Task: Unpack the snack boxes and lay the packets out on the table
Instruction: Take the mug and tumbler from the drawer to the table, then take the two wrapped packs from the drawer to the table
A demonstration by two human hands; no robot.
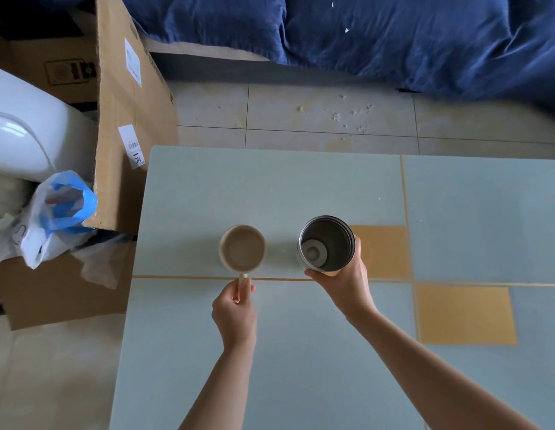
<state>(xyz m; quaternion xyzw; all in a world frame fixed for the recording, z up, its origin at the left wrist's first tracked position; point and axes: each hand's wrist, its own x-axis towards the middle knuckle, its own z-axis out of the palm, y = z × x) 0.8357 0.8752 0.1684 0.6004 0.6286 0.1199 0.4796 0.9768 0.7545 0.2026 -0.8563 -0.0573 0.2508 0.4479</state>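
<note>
The left hand (236, 308) pinches the handle of a beige mug (242, 248), fingers and thumb pressed together on the handle's near end. The mug stands upright on the counter (270, 187), just beyond that grip, its open mouth facing the camera. To the right of it, the right hand (347, 274) has its grip curled round the side of a steel tumbler (326, 243), thumb on the near rim and fingers wrapped behind the far right wall. The tumbler is lidless, and a round disc shows at the bottom of it. Mug and tumbler stand near one another but apart.

The counter is pale blue-green, crossed by thin ochre lines, with an ochre square (385, 251) right of the right-hand grip and a larger one (465, 315) nearer and further right.

Left of the left-hand grip, off the counter's edge, a tall cardboard box (127, 119) with white labels stands open on the tiled floor (301, 116), a white and blue plastic bag (56, 212) beside it. No packets can be made out. Beyond lies dark blue bedding (394, 35).
</note>
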